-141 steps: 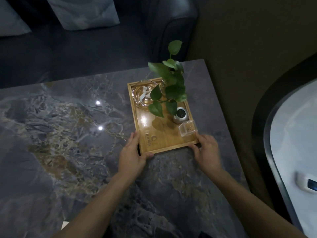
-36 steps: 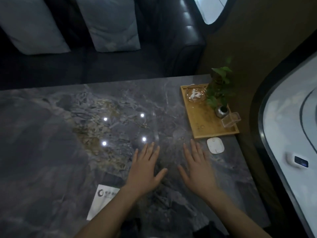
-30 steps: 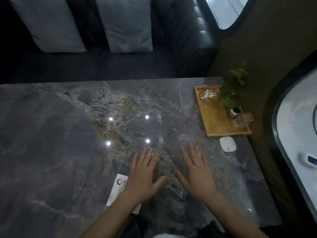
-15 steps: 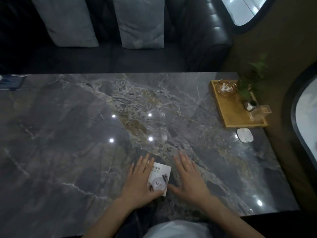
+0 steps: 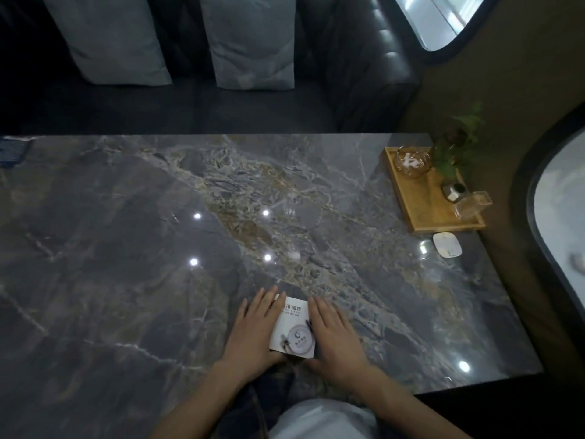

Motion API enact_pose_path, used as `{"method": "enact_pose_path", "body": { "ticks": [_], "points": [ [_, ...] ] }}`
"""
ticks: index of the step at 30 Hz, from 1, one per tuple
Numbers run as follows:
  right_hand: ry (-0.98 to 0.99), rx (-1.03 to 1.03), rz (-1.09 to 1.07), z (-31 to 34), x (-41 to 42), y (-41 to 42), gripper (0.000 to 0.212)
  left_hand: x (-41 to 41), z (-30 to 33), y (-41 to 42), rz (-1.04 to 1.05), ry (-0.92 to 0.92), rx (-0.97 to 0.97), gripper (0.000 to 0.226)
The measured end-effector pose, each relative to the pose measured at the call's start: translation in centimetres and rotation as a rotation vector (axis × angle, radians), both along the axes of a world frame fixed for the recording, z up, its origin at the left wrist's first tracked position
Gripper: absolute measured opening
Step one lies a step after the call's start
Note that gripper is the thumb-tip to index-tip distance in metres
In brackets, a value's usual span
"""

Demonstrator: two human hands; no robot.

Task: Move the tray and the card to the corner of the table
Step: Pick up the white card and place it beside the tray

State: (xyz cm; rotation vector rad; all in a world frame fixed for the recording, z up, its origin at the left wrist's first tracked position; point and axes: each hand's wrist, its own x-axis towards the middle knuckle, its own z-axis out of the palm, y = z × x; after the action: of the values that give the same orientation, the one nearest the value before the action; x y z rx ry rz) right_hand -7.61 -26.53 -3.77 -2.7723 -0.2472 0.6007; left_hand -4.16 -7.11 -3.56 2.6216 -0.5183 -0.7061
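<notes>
The white card (image 5: 292, 331), printed with a round logo, lies flat near the front edge of the dark marble table (image 5: 126, 248). My left hand (image 5: 253, 334) rests along its left edge, fingers over its far left corner. My right hand (image 5: 335, 337) lies against its right edge, so the card is held between both hands. The wooden tray (image 5: 424, 213) sits at the table's far right corner, well away from both hands. It carries a glass dish (image 5: 411, 161), a small potted plant (image 5: 456, 147) and a clear box (image 5: 471, 204).
A small white rounded pad (image 5: 447, 244) lies on the table just in front of the tray. A dark sofa with grey cushions (image 5: 250, 42) runs behind the table. A blue object (image 5: 12, 148) lies at the far left edge. A wall borders the table's right side.
Earlier both hands held the tray; it now stands at the far right corner. Over the last second the hands came back to the near edge, and the right hand has closed in on the card.
</notes>
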Motion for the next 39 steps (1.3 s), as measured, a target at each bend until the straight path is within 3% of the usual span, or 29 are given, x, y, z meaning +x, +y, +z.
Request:
{"method": "enact_pose_path", "body": {
  "ticks": [10,15,18,21,24,29,32,37,39],
  "points": [
    [0.006,0.057,-0.022,0.3,-0.1,0.1,0.104,0.2,-1.0,0.1,0.071,-0.06,-0.086,0.116],
    [0.031,0.124,-0.046,0.8,0.3,0.1,0.109,0.2,-0.8,0.4,0.066,0.024,-0.17,0.114],
    [0.046,0.211,-0.097,1.4,0.4,-0.1,0.11,0.1,-0.3,0.8,0.107,0.074,-0.316,0.114],
    [0.008,0.313,-0.203,2.2,0.4,-0.1,0.105,-0.3,0.5,1.0,0.3,0.139,-0.488,0.119],
    [-0.148,0.399,-0.319,3.5,0.7,0.2,0.087,-0.3,1.0,0.5,0.618,0.204,-0.654,0.108],
    [-0.318,0.477,-0.396,5.3,1.2,1.2,0.078,0.6,2.6,-0.9,1.134,0.593,-1.12,0.05],
    [-0.355,0.52,-0.454,5.9,1.2,2.0,0.084,0.6,3.5,-1.8,1.143,0.724,-1.214,0.037],
    [-0.32,0.548,-0.461,6.2,0.8,2.0,0.097,0.4,3.7,-2.1,1.162,0.715,-1.278,0.049],
    [-0.279,0.596,-0.457,6.6,0.9,1.7,0.093,0.4,3.7,-1.9,1.151,0.705,-1.284,0.051]
  ]
}}
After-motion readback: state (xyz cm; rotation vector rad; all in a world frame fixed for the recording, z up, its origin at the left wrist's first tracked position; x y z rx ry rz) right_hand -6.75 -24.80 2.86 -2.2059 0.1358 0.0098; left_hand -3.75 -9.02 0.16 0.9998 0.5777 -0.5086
